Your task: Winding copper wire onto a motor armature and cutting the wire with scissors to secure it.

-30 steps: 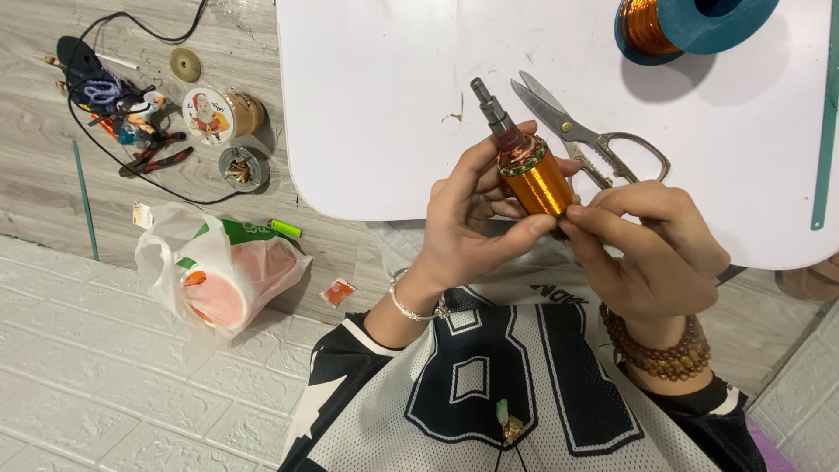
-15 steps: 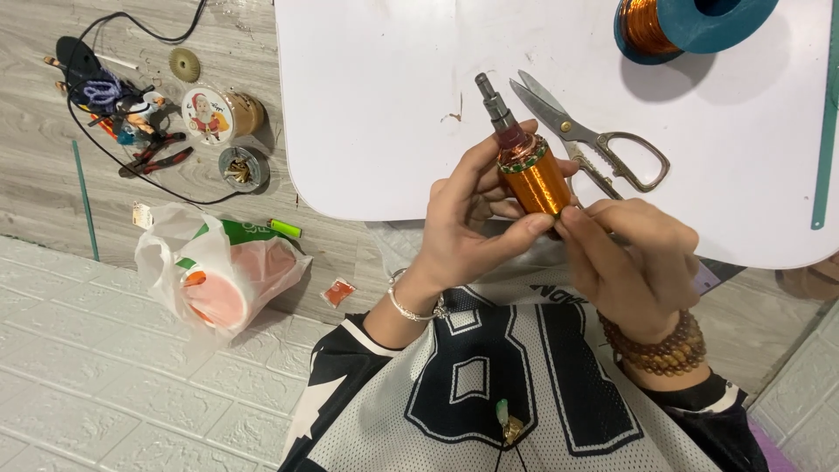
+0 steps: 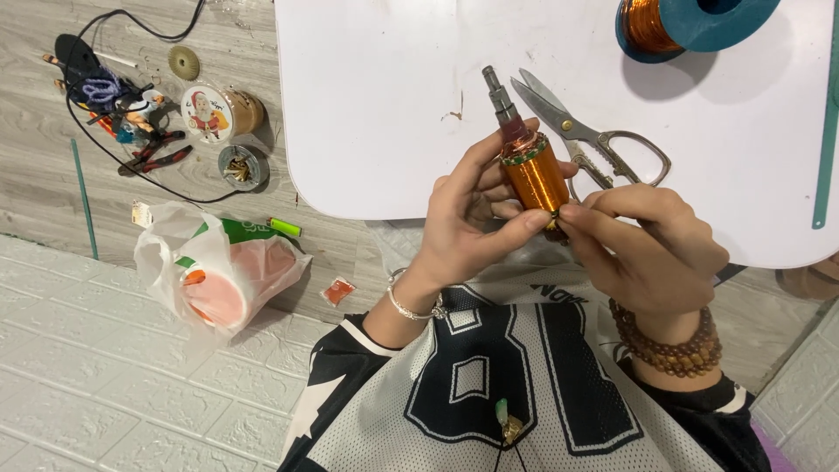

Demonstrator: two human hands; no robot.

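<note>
Copper-wound and orange, the motor armature (image 3: 535, 179) is held upright between both hands just above the near edge of the white table (image 3: 376, 114), its steel shaft pointing away from the person. The left hand (image 3: 472, 218) is wrapped around the winding from the left, thumb laid across the lower end and fingers curled behind it — closed on the armature. The right hand (image 3: 651, 249) is brought in from the right with its fingertips pinched narrowly at the armature's bottom end; whether a wire end is caught there cannot be told. Both wrists are bent inward over the chest, a thin bracelet (image 3: 411, 308) being worn on the left and a wooden bead bracelet (image 3: 673, 350) on the right.

For the work at the bottom end to be done well, the armature is best kept steady by the left hand alone, so that the right fingertips are left free for fine movement, and the enamel of the winding should not be scraped.

Just beyond the hands, scissors (image 3: 585, 140) lie on the table, apart from the shaft. Farther off — at the far right — a blue spool of copper wire (image 3: 673, 22) is seen. On the floor to the left lie a plastic bag (image 3: 218, 271), a green lighter (image 3: 284, 227) and, farther away, pliers (image 3: 162, 157)
</note>
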